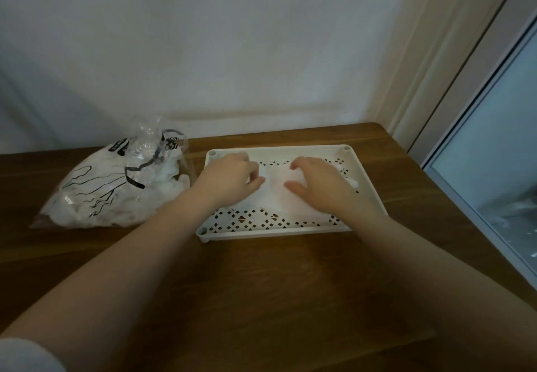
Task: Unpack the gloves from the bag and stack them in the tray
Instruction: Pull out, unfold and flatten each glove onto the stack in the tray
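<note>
A clear plastic bag (116, 185) with black print lies on the table at the left, stuffed with white gloves. To its right stands a white perforated tray (279, 226). A thin white glove (276, 191) lies flat in the tray's middle. My left hand (232, 177) is over the glove's left edge, its curled fingertips pinching the glove. On the right part of the glove rests my right hand (316, 180), fingers spread and pressing down. Both hands hide part of the glove.
The wooden table (261, 284) meets a white wall at the back. Its right edge runs along a window frame (476, 139). The bag's open mouth (162, 142) stands up close to the tray's left rim.
</note>
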Tool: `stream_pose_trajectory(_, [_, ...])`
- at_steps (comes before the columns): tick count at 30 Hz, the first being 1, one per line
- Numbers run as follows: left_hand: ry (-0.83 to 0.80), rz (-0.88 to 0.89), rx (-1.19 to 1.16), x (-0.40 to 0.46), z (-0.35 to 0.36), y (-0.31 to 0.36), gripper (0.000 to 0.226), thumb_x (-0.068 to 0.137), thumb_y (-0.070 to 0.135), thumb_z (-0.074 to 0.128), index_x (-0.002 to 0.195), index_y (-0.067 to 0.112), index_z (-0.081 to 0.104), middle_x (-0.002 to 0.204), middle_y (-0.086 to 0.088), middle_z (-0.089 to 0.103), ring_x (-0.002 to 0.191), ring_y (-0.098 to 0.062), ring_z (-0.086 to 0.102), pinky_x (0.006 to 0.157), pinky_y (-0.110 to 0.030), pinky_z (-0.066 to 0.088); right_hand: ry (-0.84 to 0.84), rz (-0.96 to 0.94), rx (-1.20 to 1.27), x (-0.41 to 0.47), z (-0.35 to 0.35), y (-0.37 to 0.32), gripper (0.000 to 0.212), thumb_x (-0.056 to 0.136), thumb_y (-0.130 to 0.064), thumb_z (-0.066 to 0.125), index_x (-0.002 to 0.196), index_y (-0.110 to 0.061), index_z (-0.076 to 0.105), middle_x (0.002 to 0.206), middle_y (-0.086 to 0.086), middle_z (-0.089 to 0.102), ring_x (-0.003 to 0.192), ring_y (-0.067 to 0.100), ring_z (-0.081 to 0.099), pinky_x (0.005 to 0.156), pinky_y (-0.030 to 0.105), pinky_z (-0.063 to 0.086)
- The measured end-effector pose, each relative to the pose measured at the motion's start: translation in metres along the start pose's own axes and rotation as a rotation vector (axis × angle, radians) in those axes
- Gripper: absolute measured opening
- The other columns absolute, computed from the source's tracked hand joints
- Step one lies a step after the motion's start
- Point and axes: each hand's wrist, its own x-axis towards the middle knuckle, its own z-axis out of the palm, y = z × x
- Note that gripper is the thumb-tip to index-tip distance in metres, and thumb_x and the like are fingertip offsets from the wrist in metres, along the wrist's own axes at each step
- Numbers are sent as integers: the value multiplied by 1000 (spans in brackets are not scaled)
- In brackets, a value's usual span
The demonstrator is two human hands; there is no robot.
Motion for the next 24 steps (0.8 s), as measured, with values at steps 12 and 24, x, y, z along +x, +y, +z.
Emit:
stream_pose_trajectory(12, [-236, -110, -27, -11, 30, -4, 66, 90, 57, 42, 142, 20, 27, 154, -4, 18, 139, -22, 23, 108, -41, 32, -352, 167, -86, -2, 19, 36, 80, 87, -71, 30, 150, -32, -1, 158, 0, -15, 145, 26, -16, 114, 53, -12])
stream_pose_trajectory(24, [-96, 190, 159, -73, 12, -28, 57, 86, 62, 45, 130, 25, 47, 128, 4, 42, 100, -11, 49, 81, -25, 48, 62, -265, 191, 17, -1, -86, 26, 98, -25, 45, 116, -17, 63, 140, 2, 48, 134, 19, 36, 109, 30, 23])
